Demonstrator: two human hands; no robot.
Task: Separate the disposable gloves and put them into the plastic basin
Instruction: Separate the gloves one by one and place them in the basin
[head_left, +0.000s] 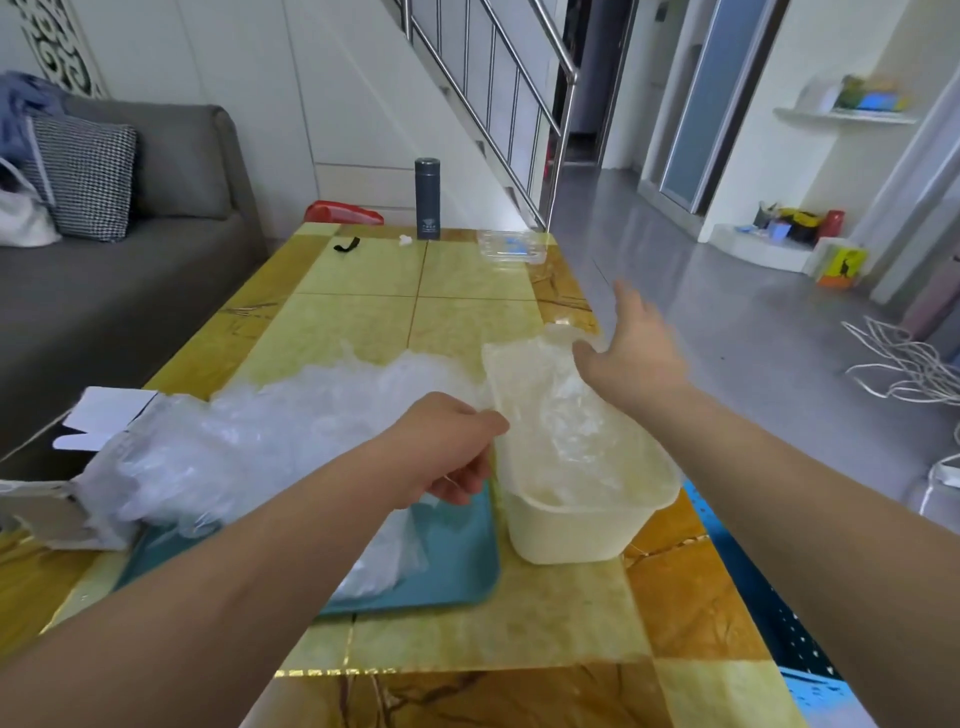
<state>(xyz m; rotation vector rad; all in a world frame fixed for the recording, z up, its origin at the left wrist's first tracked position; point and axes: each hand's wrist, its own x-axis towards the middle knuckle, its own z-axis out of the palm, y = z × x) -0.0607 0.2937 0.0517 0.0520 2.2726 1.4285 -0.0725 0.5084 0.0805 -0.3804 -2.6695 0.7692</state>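
A thin clear plastic disposable glove (535, 374) drapes over the cream rectangular plastic basin (582, 530) between your hands. Your left hand (447, 447) pinches the glove's near edge. Your right hand (634, 348) is released, fingers spread at the far corner.

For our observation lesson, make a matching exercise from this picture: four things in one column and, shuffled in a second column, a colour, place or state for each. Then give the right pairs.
Column one:
1. flask
2. tray
3. basin
4. left hand

Column two:
A. cream, by the right edge of the table
B. pinches a clear glove
C. dark grey, upright at the table's far end
D. teal, left of the basin

Pairs: 1-C, 2-D, 3-A, 4-B
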